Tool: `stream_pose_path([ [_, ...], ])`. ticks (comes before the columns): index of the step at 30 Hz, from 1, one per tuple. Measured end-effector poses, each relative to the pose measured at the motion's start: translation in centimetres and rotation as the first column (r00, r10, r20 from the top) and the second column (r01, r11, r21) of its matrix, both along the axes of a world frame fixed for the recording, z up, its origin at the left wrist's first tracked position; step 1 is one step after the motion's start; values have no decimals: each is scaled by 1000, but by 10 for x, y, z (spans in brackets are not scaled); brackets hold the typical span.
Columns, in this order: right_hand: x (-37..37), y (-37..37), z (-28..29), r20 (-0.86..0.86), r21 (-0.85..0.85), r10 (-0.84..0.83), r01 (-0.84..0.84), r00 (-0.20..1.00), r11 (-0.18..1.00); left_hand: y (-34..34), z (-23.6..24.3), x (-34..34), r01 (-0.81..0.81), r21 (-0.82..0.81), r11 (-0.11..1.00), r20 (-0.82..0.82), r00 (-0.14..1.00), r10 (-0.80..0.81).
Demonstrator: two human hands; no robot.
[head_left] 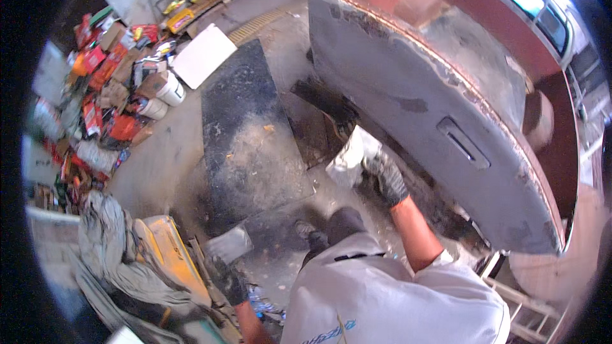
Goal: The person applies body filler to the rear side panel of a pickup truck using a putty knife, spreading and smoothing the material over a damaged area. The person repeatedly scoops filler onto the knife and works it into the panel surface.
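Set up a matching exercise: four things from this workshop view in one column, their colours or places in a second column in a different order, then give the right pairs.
Things:
1. right hand
2. left hand
3. flat board
4. two buckets

Places or states:
A. lies white on the floor, upper left
B. gloved, grips a pale sheet against the grey car panel
C. stand white beside the red boxes
D. gloved, low down next to the yellow machine

Pairs: 1-B, 2-D, 3-A, 4-C
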State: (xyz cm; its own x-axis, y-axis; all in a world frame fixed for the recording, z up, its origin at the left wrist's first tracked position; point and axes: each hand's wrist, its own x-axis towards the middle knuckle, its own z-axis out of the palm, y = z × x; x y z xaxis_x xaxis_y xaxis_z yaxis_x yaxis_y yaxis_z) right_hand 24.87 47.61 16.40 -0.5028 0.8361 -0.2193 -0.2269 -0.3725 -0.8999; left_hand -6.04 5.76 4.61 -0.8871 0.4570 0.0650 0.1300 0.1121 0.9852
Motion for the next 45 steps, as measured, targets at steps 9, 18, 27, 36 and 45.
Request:
stream_pose_path([
  [9, -116, 73, -11, -160, -134, -244, 224, 956, 965, 215, 108, -146, -266, -517, 813, -854, 216, -473],
  [18, -241, 189, -100, -62, -254, -332, 307, 941, 917, 351, 108, -298, 249, -100, 963, -227, 937, -266],
  [27, -317, 207, -177, -160, -500, -729, 582, 666, 641, 522, 113, -417, 501, -189, 845, -52, 854, -518],
  [36, -358, 284, -304, 216, 29, -975, 998, 47, 55, 758, 108, -484, 833, -445, 328, -47, 344, -938],
  [45, -387, 358, -330, 323, -80, -926, 969, -195, -232, 852, 104, -515, 928, -372, -4, 159, 59, -986],
])
